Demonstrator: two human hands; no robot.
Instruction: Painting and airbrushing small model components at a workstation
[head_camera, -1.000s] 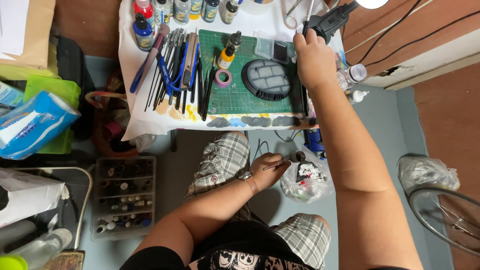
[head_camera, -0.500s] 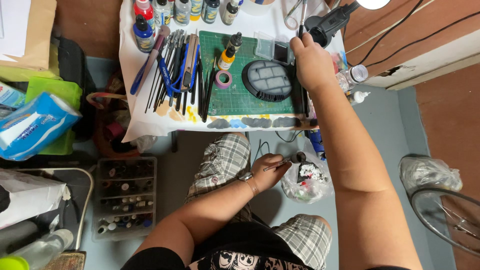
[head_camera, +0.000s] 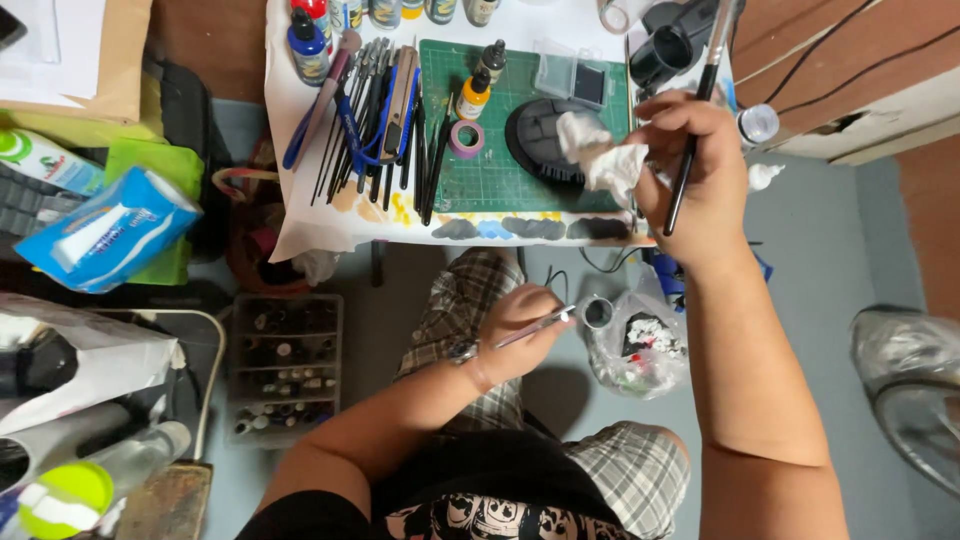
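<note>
Right hand (head_camera: 700, 190) grips brush (head_camera: 692, 130), crumpled tissue (head_camera: 600, 155).

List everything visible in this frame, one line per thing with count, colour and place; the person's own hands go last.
cutting mat: one, green, on the white-covered table.
dropper bottles: two, one yellow and one dark, on the mat.
tape roll: one, purple, on the mat.
hand tools: a row, black and blue, left of the mat.
paint bottles: several, along the table's far edge.
crumpled tissue: one, white, in the right hand.
paintbrush: one, dark, in the right hand.
tweezers: one, metal, in the left hand.
tissue pack: one, blue, at left.
compartment box: one, clear, on the floor.
plastic bag: one, clear, on the floor.
left hand: over the lap.
right hand: at the table edge.
</note>
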